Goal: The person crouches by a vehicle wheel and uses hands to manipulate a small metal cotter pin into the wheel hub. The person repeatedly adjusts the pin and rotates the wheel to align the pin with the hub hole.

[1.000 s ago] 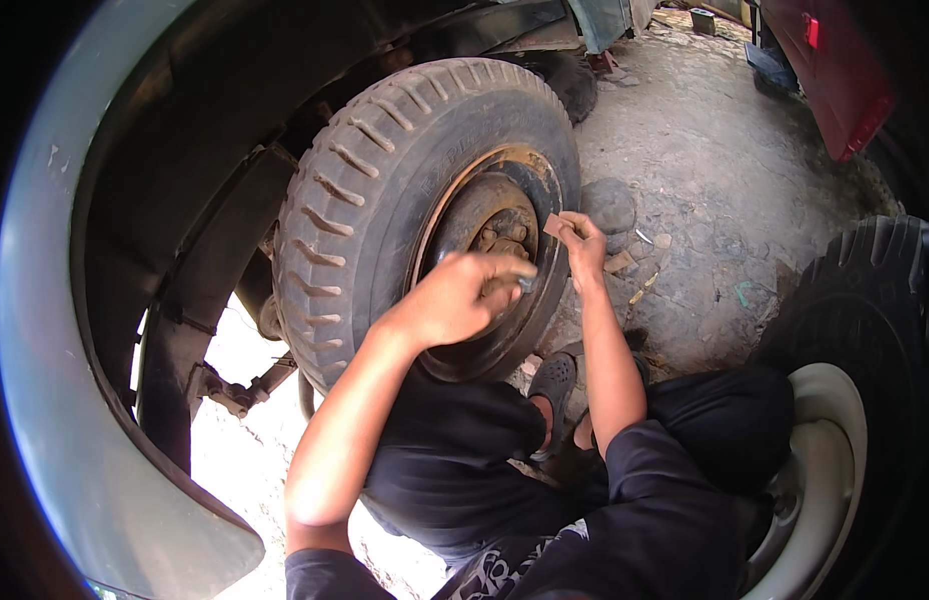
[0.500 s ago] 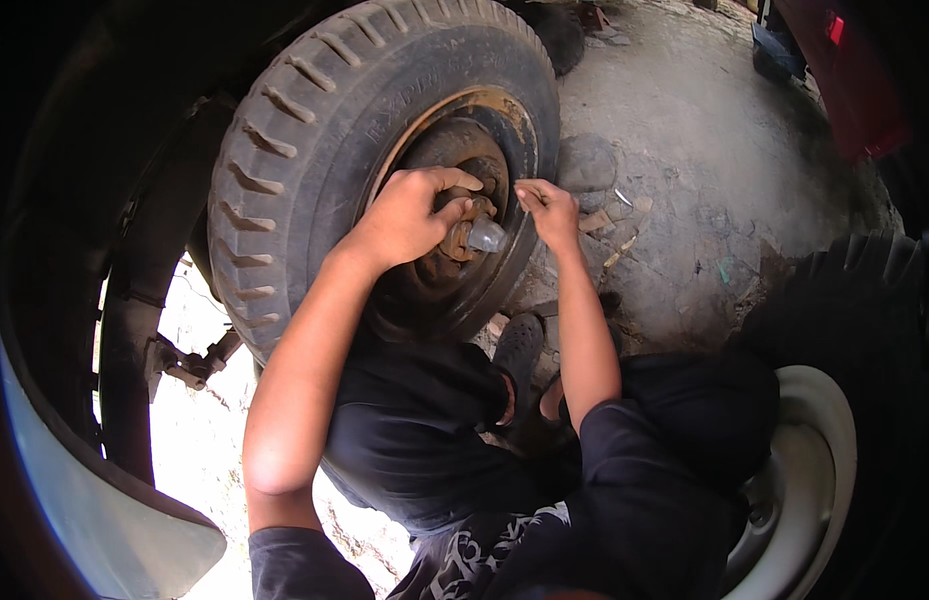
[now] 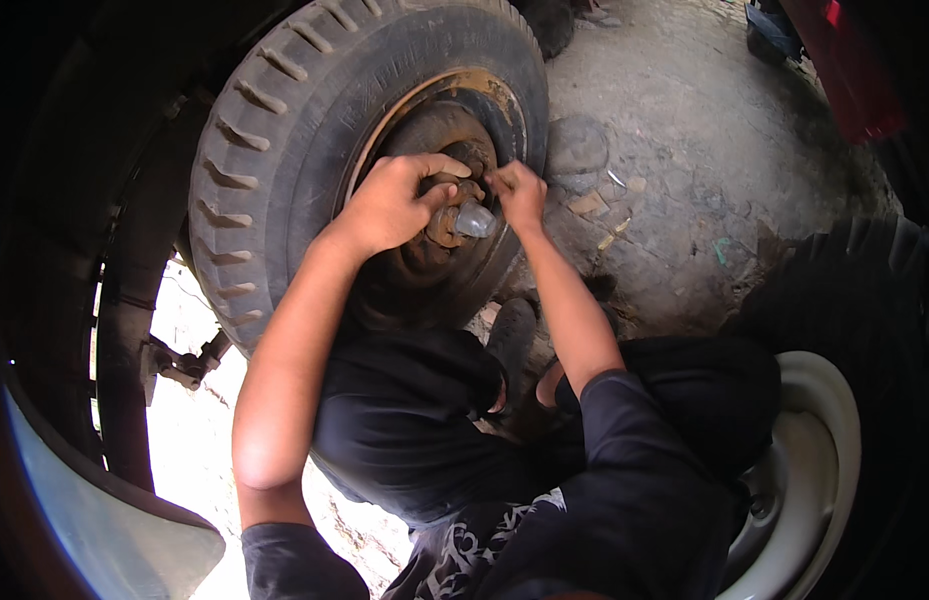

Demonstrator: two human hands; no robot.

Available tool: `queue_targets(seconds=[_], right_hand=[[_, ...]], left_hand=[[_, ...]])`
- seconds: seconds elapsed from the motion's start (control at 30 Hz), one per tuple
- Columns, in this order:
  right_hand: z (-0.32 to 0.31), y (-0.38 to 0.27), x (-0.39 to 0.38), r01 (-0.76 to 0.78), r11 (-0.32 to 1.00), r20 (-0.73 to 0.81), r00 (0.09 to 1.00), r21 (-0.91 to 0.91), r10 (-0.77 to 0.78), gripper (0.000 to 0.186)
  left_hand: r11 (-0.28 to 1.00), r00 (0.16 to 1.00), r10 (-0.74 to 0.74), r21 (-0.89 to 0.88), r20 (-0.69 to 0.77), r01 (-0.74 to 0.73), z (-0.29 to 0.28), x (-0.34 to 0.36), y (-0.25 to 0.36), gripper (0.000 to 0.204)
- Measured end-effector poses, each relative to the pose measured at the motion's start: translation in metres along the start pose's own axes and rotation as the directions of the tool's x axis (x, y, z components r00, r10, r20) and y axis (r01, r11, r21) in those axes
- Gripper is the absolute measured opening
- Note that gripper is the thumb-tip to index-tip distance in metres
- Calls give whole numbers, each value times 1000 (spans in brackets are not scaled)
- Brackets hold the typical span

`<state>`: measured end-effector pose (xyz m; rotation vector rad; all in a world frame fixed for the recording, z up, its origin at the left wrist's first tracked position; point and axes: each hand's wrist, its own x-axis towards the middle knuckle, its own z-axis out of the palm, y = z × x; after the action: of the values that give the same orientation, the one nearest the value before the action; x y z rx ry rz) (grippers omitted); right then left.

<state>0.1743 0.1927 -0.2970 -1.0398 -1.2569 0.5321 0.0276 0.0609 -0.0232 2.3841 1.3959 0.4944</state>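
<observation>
A large truck wheel stands upright before me, its black tyre (image 3: 314, 150) around a rusty rim (image 3: 454, 80). At its centre is a rusty hub (image 3: 424, 252) with a clear, cup-like cap (image 3: 475, 220) sticking out. My left hand (image 3: 389, 203) reaches over the hub from the left; its thumb and forefinger are spread apart above the cap, and the other fingers are hidden. Just across from it, my right hand (image 3: 520, 193) is closed in a pinch at the right side of the hub. Whatever its fingertips hold is too small to make out.
Debris (image 3: 587, 204) is scattered on the rough grey floor (image 3: 664, 110) right of the wheel. Another tyre (image 3: 834, 280) with a pale rim (image 3: 834, 440) is at my right. A dark frame beam (image 3: 124, 370) stands at left, and a red panel (image 3: 854, 80) at the far right.
My right hand has moved left and inward, from beside the rim to the hub close to my left hand. My left hand keeps its place on the hub as the view shifts slightly.
</observation>
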Motion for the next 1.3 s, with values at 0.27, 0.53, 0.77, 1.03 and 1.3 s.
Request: queue_targets(seconds=[0.27,0.53,0.77,1.03,1.3], right_hand=[[16,0,16,-123,966,1,992,228,126,10],[37,-3,-75,-468,877,-104,883,-113,458,13],[39,-1,-66,-367,930,-201,911,10,361,25],[87,-26,-141,-774,549,-43,566,315,823,21],[77,-4,-120,-721,484,-36,540,497,841,19]], left_hand=[[1000,1000,18,4,17,-18,0,-7,1,28],[999,999,33,8,5,-33,-2,-6,-1,27],[999,1000,22,30,-3,-22,1,3,-4,27],[1000,1000,-11,16,27,10,2,4,-2,27],[1000,999,13,5,37,-14,3,5,-2,27]])
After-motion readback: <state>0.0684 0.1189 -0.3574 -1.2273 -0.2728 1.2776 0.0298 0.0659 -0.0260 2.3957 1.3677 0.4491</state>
